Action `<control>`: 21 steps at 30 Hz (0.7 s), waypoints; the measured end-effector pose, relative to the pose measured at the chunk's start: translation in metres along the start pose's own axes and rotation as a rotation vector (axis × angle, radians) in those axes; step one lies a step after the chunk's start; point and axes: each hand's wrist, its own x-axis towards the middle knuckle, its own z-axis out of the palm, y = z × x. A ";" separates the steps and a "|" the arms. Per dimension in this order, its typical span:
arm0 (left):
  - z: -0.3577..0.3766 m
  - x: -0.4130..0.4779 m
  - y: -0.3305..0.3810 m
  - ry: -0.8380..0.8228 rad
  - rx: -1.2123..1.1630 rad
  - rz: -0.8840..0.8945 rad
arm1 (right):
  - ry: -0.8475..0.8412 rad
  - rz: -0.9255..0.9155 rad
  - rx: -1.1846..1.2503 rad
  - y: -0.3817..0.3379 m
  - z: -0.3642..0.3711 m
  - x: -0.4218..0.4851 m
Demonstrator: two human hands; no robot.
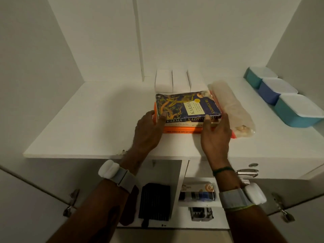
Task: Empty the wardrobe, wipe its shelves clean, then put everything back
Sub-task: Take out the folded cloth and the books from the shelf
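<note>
— Holding anything up there?
— Yes, the books [185,106]. My left hand [148,130] grips their left end, thumb on the top cover; my right hand [216,137] clasps the right end, thumb on the top spine.
— Where do they lie?
— Flat on the shelf [87,123], three high, blue one on top, orange at the bottom.
— And round them?
— White boxes [177,81] just behind, a bag [231,106] just beside on the right, three tubs [278,92] in a row by the right wall, apart from the rest.
</note>
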 end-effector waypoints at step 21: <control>-0.020 -0.012 -0.008 0.086 -0.030 -0.242 | -0.574 0.252 0.187 -0.028 0.015 0.053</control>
